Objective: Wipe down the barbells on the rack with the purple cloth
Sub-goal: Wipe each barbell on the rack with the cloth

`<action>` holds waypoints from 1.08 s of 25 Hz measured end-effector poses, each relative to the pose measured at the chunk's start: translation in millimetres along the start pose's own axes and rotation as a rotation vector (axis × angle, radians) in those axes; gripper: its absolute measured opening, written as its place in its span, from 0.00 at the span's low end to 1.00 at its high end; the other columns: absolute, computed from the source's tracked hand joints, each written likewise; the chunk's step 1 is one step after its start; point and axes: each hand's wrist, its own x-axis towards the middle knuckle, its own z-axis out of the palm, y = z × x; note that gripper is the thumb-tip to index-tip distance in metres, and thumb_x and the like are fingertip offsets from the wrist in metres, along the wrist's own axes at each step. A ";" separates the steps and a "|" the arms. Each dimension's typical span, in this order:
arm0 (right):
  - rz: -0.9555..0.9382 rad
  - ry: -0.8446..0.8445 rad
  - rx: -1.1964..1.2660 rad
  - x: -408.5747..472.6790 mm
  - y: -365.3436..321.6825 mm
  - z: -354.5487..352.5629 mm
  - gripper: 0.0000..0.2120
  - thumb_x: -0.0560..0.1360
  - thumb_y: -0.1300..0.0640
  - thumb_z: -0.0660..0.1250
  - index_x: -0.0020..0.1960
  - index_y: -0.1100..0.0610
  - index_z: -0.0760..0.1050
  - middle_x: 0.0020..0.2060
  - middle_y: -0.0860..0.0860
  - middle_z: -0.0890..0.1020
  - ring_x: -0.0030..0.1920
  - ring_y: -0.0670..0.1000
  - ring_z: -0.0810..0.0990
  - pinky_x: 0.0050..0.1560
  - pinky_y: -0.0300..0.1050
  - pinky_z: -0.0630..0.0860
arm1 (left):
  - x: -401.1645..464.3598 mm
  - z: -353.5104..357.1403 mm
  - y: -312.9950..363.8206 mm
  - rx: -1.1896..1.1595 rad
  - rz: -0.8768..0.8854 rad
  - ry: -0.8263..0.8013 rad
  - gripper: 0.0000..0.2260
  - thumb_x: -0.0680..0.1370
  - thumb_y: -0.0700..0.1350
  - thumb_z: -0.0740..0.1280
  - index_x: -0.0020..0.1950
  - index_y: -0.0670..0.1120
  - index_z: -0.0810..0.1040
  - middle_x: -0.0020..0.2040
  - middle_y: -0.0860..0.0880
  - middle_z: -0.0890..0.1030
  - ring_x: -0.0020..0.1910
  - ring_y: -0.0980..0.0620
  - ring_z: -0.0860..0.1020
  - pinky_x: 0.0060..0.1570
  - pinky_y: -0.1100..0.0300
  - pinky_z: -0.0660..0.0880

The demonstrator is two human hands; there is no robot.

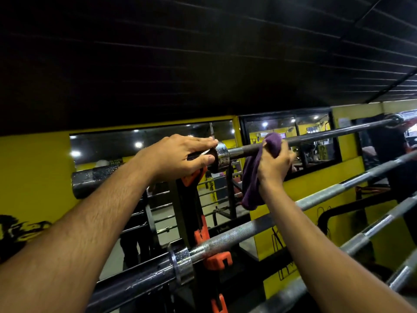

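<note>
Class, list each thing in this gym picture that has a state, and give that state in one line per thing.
Left hand: grips the sleeve of the top barbell.
Right hand: holds the purple cloth against the bar.
Purple cloth: bunched round the top bar, its tail hanging down.
Top barbell: resting on the rack, no plates on the near sleeve.
Second barbell: racked, untouched by either hand.
Rack: upright, orange hooks carrying the bars.
</note>
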 end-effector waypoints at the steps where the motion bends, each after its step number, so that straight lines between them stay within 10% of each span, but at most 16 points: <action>1: 0.000 -0.035 0.037 -14.7 3.2 6.9 0.09 0.80 0.54 0.67 0.59 0.53 0.72 0.59 0.52 0.66 0.53 0.52 0.79 0.42 0.34 0.80 | 0.6 0.4 -0.8 0.002 0.006 0.009 0.29 0.76 0.68 0.51 0.77 0.64 0.62 0.77 0.65 0.63 0.76 0.59 0.63 0.72 0.43 0.65; 9: 0.266 0.012 0.302 -2.5 11.3 22.6 0.23 0.67 0.25 0.59 0.58 0.33 0.71 0.63 0.54 0.74 0.57 0.55 0.81 0.57 0.57 0.81 | 1.7 1.0 -6.2 0.034 0.000 0.005 0.30 0.76 0.71 0.50 0.77 0.67 0.59 0.76 0.66 0.62 0.75 0.60 0.63 0.72 0.41 0.65; 14: 0.264 -0.122 0.171 -33.1 -0.7 8.6 0.32 0.75 0.29 0.58 0.76 0.36 0.58 0.72 0.53 0.69 0.68 0.57 0.74 0.67 0.62 0.74 | -1.4 0.3 -1.3 0.069 -0.006 0.049 0.24 0.82 0.63 0.55 0.78 0.62 0.62 0.76 0.60 0.67 0.75 0.56 0.65 0.72 0.50 0.65; 18: -0.409 -0.228 0.188 -62.9 -46.6 -10.5 0.10 0.81 0.42 0.60 0.62 0.36 0.69 0.61 0.56 0.71 0.54 0.54 0.77 0.52 0.49 0.78 | -22.1 -9.6 -6.7 0.077 -0.025 0.112 0.24 0.80 0.64 0.51 0.76 0.61 0.66 0.72 0.57 0.73 0.70 0.56 0.70 0.68 0.48 0.71; 23: -0.863 -0.655 -0.636 -36.4 -66.3 31.7 0.19 0.76 0.43 0.59 0.60 0.53 0.75 0.54 0.52 0.79 0.55 0.55 0.77 0.56 0.53 0.73 | -72.6 -12.3 -29.8 0.310 -0.138 0.088 0.25 0.80 0.63 0.47 0.78 0.63 0.60 0.73 0.58 0.72 0.68 0.54 0.73 0.63 0.48 0.75; 27: -0.438 -0.953 -1.006 -5.4 -102.3 72.2 0.18 0.75 0.39 0.62 0.46 0.54 0.76 0.44 0.53 0.81 0.44 0.56 0.79 0.46 0.50 0.74 | -71.4 -7.3 -30.6 0.330 -0.132 0.122 0.22 0.84 0.59 0.53 0.79 0.62 0.58 0.75 0.58 0.69 0.70 0.54 0.71 0.65 0.50 0.74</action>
